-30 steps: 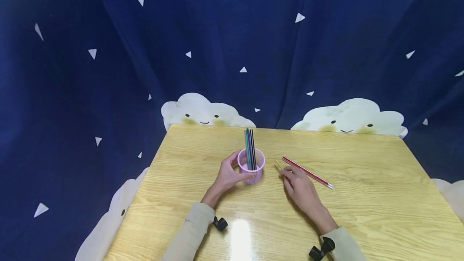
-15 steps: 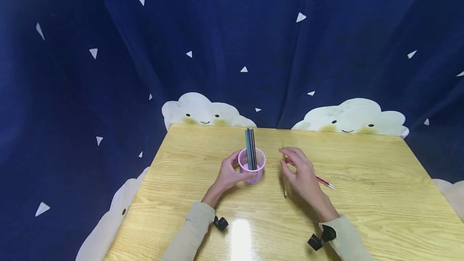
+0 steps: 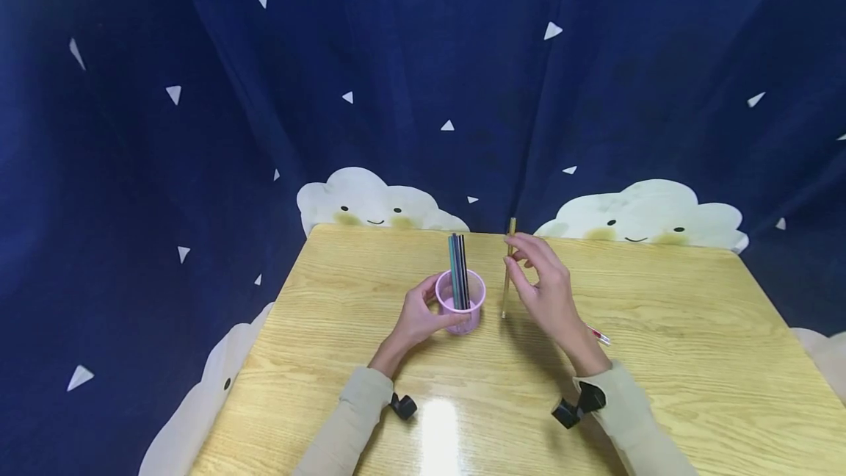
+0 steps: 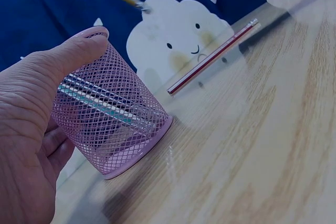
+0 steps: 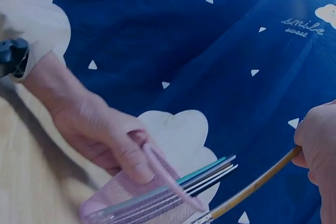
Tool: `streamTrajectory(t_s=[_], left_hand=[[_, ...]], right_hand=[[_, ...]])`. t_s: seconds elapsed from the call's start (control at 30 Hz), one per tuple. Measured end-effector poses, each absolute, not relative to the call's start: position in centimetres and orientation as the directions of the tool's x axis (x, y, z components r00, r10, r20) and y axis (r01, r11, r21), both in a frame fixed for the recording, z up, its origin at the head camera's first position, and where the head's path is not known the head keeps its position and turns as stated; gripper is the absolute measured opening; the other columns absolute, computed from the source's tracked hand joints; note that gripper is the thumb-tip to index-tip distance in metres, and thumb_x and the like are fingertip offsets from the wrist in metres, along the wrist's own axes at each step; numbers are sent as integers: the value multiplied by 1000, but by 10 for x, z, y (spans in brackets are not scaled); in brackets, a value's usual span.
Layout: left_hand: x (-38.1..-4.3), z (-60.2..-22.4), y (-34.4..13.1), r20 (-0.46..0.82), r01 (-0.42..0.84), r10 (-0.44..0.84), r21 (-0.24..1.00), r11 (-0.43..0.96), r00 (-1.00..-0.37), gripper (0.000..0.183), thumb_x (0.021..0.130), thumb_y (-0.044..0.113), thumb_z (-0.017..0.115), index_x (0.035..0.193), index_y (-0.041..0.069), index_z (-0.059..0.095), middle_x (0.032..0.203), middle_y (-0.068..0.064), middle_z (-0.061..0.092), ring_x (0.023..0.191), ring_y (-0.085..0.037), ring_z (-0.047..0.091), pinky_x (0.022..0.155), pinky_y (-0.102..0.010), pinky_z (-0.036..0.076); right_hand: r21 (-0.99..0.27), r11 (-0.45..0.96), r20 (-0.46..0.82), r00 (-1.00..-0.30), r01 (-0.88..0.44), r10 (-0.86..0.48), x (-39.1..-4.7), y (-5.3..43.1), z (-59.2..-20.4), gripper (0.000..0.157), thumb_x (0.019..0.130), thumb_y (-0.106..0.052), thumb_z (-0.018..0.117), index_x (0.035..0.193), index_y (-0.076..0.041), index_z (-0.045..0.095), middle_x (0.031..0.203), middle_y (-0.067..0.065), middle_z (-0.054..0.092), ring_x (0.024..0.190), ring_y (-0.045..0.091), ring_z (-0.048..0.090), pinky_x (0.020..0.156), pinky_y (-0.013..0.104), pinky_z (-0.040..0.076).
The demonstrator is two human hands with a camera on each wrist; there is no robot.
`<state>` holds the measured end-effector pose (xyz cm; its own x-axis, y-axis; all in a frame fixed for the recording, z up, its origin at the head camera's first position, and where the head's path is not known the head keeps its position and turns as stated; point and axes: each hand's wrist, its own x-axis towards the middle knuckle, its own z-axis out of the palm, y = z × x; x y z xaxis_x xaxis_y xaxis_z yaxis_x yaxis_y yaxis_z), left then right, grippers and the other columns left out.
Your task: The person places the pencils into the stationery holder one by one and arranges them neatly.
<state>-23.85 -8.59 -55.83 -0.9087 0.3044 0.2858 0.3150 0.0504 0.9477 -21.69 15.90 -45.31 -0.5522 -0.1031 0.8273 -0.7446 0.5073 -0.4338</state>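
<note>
A pink mesh pen holder (image 3: 472,323) stands upright on the table, with several teal, dark blue and black pencils (image 3: 457,263) leaning in it. My left hand (image 3: 421,312) grips its side, thumb near the rim in the left wrist view. Just right of the holder, my right hand (image 3: 547,285) pinches a yellow pencil (image 3: 507,292) near its upper end. That pencil hangs almost upright above the table, apart from the holder; its lower end shows a pale, metallic tip (image 4: 143,7). A red pencil (image 4: 212,59) lies on the table, mostly hidden behind my right hand in the head view.
The wooden table (image 3: 370,263) reaches back to a dark blue curtain (image 3: 396,79) printed with white triangles and clouds. Each wrist wears a black camera (image 3: 403,408). A bright light reflection (image 3: 439,432) lies near the table's front.
My right hand has picked the yellow pencil up off the table, turned it upright and raised it towards the holder. The left hand and holder stay in place.
</note>
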Motion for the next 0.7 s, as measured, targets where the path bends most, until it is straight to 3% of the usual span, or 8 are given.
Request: streamTrajectory(t_s=[0.2, 0.43, 0.7], left_hand=[[-238, -557, -86, 267, 299, 304, 952, 62, -914, 83, 71, 9, 95, 146, 8, 58, 136, -10, 68, 125, -28, 64, 113, -49, 48], [-239, -558, -85, 249, 281, 309, 958, 63, -918, 85, 70, 9, 96, 146, 12, 59, 135, -7, 69, 123, -25, 65, 112, -45, 49], [-240, -559, -86, 257, 292, 309, 954, 73, -916, 85, 71, 11, 96, 147, 11, 58, 135, -6, 69, 123, -23, 65, 111, -44, 50]], right_hand=[[-457, 442, 841, -537, -772, -69, -226, 149, -439, 41, 89, 12, 72, 127, -2, 72, 124, 15, 70, 87, 31, 69, 76, 28, 53], [-455, 394, 866, -500, -799, -13, -233, 138, -442, 38, 84, 18, 75, 119, 3, 74, 118, 18, 72, 84, 32, 69, 76, 27, 55], [-474, 404, 847, -530, -783, -34, -241, 129, -460, 33, 83, 14, 78, 114, 2, 75, 114, 17, 73, 84, 32, 72, 76, 28, 56]])
